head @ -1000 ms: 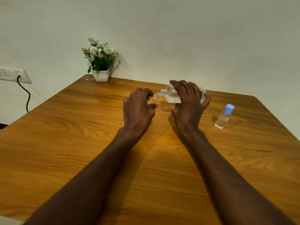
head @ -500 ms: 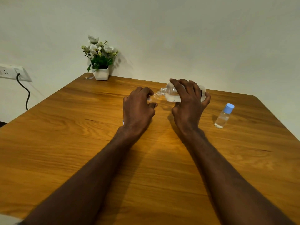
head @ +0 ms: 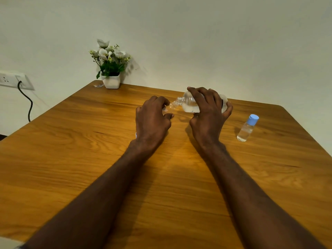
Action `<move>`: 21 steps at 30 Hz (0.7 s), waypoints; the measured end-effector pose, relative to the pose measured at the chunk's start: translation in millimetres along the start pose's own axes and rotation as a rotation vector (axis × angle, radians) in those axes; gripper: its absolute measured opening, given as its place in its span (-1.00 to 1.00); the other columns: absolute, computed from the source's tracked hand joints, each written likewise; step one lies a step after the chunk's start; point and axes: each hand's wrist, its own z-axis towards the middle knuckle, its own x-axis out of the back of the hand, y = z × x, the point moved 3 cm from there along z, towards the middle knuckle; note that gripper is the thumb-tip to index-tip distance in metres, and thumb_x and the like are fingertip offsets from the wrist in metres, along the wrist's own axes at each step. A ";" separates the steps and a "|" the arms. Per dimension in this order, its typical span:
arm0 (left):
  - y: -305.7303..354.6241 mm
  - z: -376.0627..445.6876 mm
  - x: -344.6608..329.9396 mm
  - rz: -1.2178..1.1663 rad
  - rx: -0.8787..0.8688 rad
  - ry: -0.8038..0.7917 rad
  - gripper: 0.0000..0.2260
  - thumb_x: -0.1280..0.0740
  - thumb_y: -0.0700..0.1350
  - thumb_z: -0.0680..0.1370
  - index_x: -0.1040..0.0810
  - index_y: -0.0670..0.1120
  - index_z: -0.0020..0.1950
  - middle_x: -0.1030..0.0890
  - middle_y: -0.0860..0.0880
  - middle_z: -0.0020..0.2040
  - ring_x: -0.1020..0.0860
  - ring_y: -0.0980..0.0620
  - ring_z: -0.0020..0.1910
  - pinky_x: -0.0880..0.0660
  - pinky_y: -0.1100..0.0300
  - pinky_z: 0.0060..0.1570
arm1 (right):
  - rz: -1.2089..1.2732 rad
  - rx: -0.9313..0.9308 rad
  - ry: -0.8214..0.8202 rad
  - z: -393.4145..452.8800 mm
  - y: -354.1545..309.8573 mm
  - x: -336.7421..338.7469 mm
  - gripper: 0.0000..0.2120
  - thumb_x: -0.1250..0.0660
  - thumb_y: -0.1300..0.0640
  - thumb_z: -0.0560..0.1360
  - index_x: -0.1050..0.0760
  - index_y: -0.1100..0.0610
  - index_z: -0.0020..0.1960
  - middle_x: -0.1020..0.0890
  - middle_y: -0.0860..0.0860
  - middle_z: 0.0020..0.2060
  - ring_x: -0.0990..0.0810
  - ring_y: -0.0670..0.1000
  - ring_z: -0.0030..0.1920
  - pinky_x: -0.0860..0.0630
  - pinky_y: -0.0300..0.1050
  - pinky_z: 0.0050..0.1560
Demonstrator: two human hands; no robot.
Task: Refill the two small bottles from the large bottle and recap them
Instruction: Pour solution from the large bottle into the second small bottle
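Nearest us we see two bare forearms crossing the wooden table, one from each lower corner, both cut off by the bottom edge of the view. We count two hands. The left hand has its fingers curled round a small bottle of which only a sliver of clear plastic shows past the knuckles; we cannot tell whether it stands on the table or is lifted, nor how full it is. A tiny pale blue speck shows at the left wrist, too small to name.

The right hand grips the large bottle from above, fingers wrapped over its body and thumb under it. That bottle is tipped nearly flat, its ribbed neck pointing left and down to the mouth of the small bottle in the left hand. It has no cap on, and some clear liquid lies along its lower side. Its base is hidden behind the right fingers.

We count three bottles in all: the large one and two small. The second small bottle stands to the right, well apart from the hands, with a blue cap on and clear liquid inside.

At the far left corner we see one white pot of flowers against the wall, with a small unclear scrap beside it. On the wall at left, one socket, cut by the frame edge, with one dark cord hanging from it.
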 end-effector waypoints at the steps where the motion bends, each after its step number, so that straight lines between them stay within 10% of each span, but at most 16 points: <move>1: 0.4 -0.1 0.1 0.001 0.001 0.000 -0.67 -0.57 -0.04 0.48 -0.62 0.02 0.21 -0.65 0.07 0.10 -0.60 0.04 0.11 -0.51 -0.12 0.21 | -0.001 0.000 0.000 0.0 0.2 0.0 -0.11 -0.51 0.35 0.32 -0.39 -0.23 0.51 -0.47 -0.15 0.44 -0.31 0.03 0.53 -0.06 0.35 0.50; 21: 0.3 0.0 -1.4 0.013 0.001 0.001 -0.67 -0.55 -0.02 0.50 -0.61 0.02 0.23 -0.64 0.07 0.12 -0.59 0.06 0.12 -0.37 0.04 0.20 | 0.007 -0.002 -0.010 0.1 -0.2 0.9 -0.14 -0.50 0.34 0.33 -0.39 -0.22 0.52 -0.47 -0.14 0.45 -0.31 0.04 0.54 -0.06 0.35 0.50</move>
